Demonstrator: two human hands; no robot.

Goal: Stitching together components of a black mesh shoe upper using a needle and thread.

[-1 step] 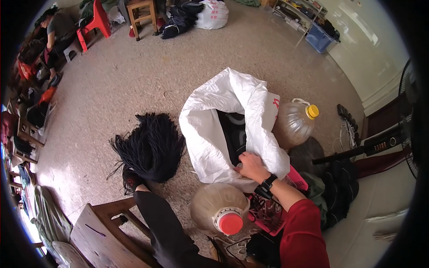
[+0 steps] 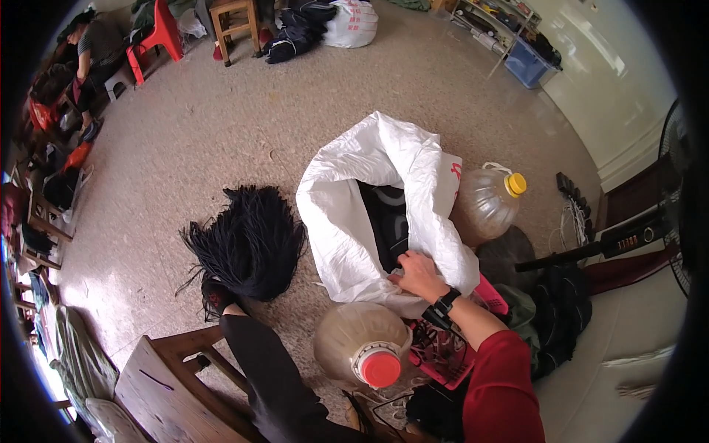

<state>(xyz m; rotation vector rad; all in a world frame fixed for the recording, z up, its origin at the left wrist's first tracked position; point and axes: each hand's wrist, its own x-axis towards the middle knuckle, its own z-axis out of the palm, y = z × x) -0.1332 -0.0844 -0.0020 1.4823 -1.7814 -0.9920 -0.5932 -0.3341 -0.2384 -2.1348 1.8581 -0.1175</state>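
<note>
White plastic sack (image 2: 369, 199) stands open on the floor (image 2: 221, 133) at centre, the right hand (image 2: 417, 275) pinching its thin rim at five o'clock; left hand unseen. Soft, light and slippery, it looks best gripped by gathered rim, dark cloth (image 2: 388, 218) inside, black fringe bundle (image 2: 247, 244) at nine o'clock.

The right hand (image 2: 419, 275), a dark watch (image 2: 442, 306) at its wrist and a red sleeve behind, grips the near rim of a large white plastic bag (image 2: 384, 192) standing open on the speckled floor (image 2: 221, 133); dark material shows inside. A bundle of black strands (image 2: 251, 240) lies just left of the bag. A red-capped clear jug (image 2: 362, 347) stands near the wrist; a yellow-capped jug (image 2: 484, 203) touches the bag's right side. A wooden chair (image 2: 159, 384) sits lower left. The left hand is out of sight.
</note>
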